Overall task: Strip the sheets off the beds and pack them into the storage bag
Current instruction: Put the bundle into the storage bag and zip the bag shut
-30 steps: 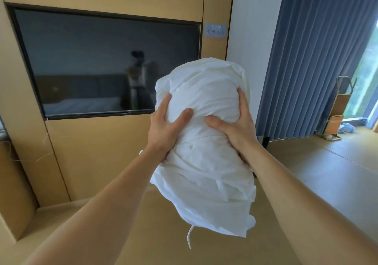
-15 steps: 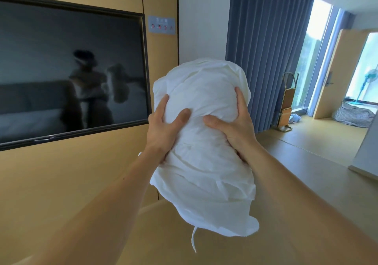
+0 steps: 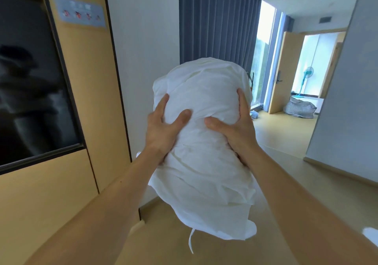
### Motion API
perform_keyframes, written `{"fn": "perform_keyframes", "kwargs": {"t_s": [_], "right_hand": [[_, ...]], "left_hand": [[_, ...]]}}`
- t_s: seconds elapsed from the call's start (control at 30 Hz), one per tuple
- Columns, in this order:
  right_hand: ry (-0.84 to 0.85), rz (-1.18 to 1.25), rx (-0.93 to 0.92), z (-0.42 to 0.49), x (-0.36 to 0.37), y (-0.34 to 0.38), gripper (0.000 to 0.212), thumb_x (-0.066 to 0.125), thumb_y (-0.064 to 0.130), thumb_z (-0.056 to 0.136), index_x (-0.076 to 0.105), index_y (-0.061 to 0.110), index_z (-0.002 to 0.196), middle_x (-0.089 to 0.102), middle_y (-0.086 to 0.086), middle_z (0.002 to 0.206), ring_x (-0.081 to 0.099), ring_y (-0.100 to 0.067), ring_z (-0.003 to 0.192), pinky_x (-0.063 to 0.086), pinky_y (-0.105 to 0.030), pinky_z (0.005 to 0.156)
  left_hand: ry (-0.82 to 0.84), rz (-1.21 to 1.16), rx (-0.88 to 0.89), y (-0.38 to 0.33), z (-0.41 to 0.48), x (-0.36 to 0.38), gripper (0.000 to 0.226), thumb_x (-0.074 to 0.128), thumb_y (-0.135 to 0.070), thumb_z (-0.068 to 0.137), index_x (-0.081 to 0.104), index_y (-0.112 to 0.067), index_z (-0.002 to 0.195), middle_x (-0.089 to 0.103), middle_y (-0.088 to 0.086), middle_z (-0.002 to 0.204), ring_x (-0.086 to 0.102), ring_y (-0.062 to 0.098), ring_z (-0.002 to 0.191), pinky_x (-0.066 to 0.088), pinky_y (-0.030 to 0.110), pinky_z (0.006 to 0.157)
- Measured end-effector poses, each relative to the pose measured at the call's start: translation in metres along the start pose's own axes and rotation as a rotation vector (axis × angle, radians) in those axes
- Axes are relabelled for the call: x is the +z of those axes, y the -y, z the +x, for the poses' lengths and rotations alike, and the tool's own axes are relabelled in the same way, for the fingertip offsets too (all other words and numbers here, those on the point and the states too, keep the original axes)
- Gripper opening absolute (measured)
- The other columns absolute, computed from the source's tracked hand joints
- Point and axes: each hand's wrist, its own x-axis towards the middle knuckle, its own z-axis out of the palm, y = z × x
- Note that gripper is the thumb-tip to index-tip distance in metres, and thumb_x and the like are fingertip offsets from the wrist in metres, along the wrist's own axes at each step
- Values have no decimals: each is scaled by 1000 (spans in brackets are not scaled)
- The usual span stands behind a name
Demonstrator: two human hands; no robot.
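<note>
A bundled white sheet (image 3: 204, 172) hangs in the air in front of me at chest height, with a thin white strap dangling from its lower end. My left hand (image 3: 163, 127) grips its left side, thumb pressed into the cloth. My right hand (image 3: 235, 125) grips the right side, fingers wrapped up around the bundle. Far off on the floor beyond the open doorway lies a striped storage bag (image 3: 299, 108), slumped and partly open.
A wooden wall with a dark TV screen (image 3: 30, 80) runs along my left. Blue curtains (image 3: 218, 25) hang ahead beside a bright window. An open wooden door (image 3: 280, 70) leads to a room with a standing fan (image 3: 306, 80). A grey wall (image 3: 347, 101) stands at right.
My view has turned to the right: the TV slid to the left edge and the doorway with the striped bag came into sight. Both hands keep the same hold on the bundle.
</note>
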Motion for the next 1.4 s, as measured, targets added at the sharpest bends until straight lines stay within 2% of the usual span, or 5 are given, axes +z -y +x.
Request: {"fn": "perform_keyframes", "kwargs": {"t_s": [0.23,0.4,0.57,0.97,1.4], "right_hand": [[-133,-136,22,107,-11,-66,124,81,73,41,16,63,146,36,16,152,43,-14,134,41,-44,110],[-256,-185,48,172,-34,-108,122,78,75,41,16,64,145,40,26,128,46,-10,121,43,-37,104],[-327,-238,77,235,-75,-157,124,76,75,41,15,60,148,39,21,131,45,-10,120,42,-38,103],[-325,-248,15,433,-179,-274,125,76,74,42,16,55,150,36,24,134,42,-6,123,37,-29,100],[-362,-329,0,655,-223,-409,118,80,61,56,17,47,154,36,19,147,42,-12,132,39,-43,112]], "left_hand": [[116,-75,-18,71,116,80,98,62,-84,54,34,-54,143,36,-14,148,41,2,117,32,23,92],[216,-102,-4,102,190,148,104,59,-93,47,32,-58,141,35,-13,147,41,6,118,34,26,93],[293,-105,33,134,246,233,105,53,-93,51,28,-53,145,35,-10,149,39,7,118,33,29,94],[281,-133,54,189,390,427,102,58,-82,57,29,-45,148,38,-8,148,45,12,125,39,33,102],[314,-203,33,297,586,599,101,60,-84,55,31,-49,146,41,-10,145,46,11,124,40,33,104]]}}
